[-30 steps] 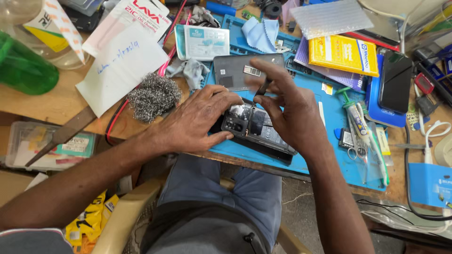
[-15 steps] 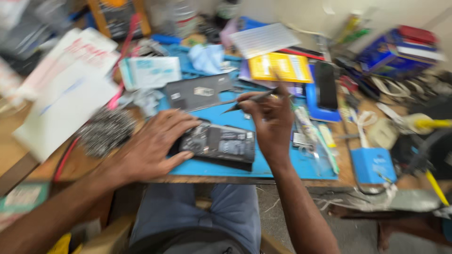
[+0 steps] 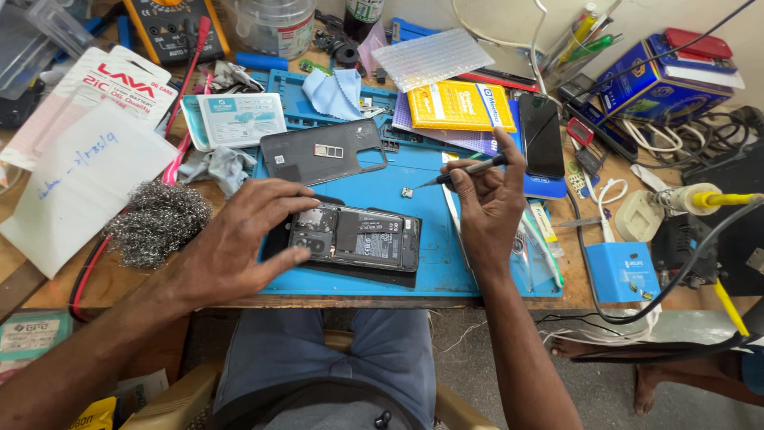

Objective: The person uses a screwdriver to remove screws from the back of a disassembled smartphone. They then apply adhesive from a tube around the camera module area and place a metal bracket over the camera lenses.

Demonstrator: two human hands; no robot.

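An opened black phone (image 3: pixel 360 239) lies on a blue work mat (image 3: pixel 446 271), its insides showing. My left hand (image 3: pixel 239 239) rests on the phone's left end, fingers over the camera part. To the right, my right hand (image 3: pixel 489 199) is lifted off the phone and grips thin tweezers (image 3: pixel 461 172) whose tip points left at a tiny metal part (image 3: pixel 407 192) on the mat. The phone's dark back cover (image 3: pixel 322 151) lies just behind on the mat.
A wad of steel wool (image 3: pixel 155 223) sits left of the phone, beside white paper packets (image 3: pixel 79 183). A yellow booklet (image 3: pixel 460 105), a second dark phone (image 3: pixel 541 134), a multimeter (image 3: pixel 171 28), a soldering iron (image 3: pixel 700 199) and cables crowd the bench's back and right.
My right hand has lifted off the phone and moved right with the tweezers. My left hand stays on the phone. The view has pulled back from the bench.
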